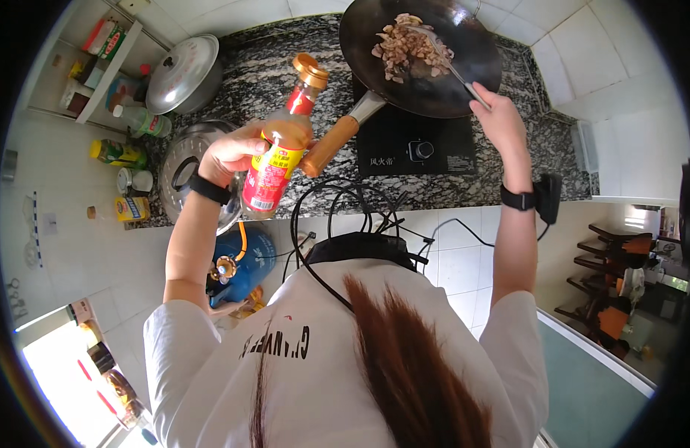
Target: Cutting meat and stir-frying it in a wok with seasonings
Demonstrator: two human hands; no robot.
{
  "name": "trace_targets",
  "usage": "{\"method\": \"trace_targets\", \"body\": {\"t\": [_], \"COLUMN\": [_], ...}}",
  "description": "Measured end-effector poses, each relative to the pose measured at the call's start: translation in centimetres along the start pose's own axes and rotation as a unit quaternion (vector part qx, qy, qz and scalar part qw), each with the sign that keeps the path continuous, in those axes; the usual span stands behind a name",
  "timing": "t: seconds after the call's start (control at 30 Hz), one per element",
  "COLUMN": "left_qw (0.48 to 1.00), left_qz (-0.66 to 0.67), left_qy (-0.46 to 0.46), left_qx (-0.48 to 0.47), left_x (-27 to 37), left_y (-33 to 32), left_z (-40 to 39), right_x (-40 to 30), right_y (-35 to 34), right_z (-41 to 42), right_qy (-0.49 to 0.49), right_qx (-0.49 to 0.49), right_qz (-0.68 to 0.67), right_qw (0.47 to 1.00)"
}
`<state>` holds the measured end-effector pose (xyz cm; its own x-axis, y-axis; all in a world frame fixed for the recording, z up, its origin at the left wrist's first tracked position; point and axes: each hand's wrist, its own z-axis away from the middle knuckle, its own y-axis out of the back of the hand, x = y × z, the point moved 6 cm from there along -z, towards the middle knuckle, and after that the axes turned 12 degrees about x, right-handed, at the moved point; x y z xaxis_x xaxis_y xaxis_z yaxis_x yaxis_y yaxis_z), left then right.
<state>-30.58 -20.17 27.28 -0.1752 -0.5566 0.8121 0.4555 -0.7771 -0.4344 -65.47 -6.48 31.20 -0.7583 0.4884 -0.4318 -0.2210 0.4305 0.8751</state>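
Note:
My left hand (236, 148) grips a glass sauce bottle (275, 154) with a red and yellow label. The bottle leans a little to the right, and its gold cap (311, 70) looks flipped up. In my right hand (499, 117) is the handle of a metal spatula (448, 63), whose blade rests among pieces of cooked meat (409, 47). The meat lies in a dark wok (468, 61) on a black cooktop (387, 140) with one knob. The wok's wooden handle (331, 145) points toward me, just right of the bottle.
A lidded metal pot (182, 73) and a pan lid (180, 159) stand on the granite counter (266, 47) at left, near several bottles and jars. Below the counter is a blue gas cylinder (247, 260). Black cables (300, 224) loop at my front.

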Motion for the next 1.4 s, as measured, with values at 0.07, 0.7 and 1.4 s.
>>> {"method": "trace_targets", "body": {"t": [0.07,0.7,1.4], "left_qw": [0.999,0.999,0.998], "left_qz": [0.016,0.008,0.016], "left_qy": [0.008,0.022,-0.051], "left_qx": [-0.03,-0.049,-0.021], "left_x": [-0.6,-1.6,-1.5], "left_y": [-0.4,-3.7,-4.2], "left_z": [-0.3,-0.2,0.7], "right_x": [-0.5,0.4,3.5], "right_y": [-1.2,1.3,1.6], "right_z": [-0.6,5.4,-2.1], "right_qy": [0.015,0.02,0.019], "right_qx": [0.031,-0.132,-0.021], "right_qz": [-0.001,-0.107,-0.014], "right_qw": [0.999,0.985,1.0]}}
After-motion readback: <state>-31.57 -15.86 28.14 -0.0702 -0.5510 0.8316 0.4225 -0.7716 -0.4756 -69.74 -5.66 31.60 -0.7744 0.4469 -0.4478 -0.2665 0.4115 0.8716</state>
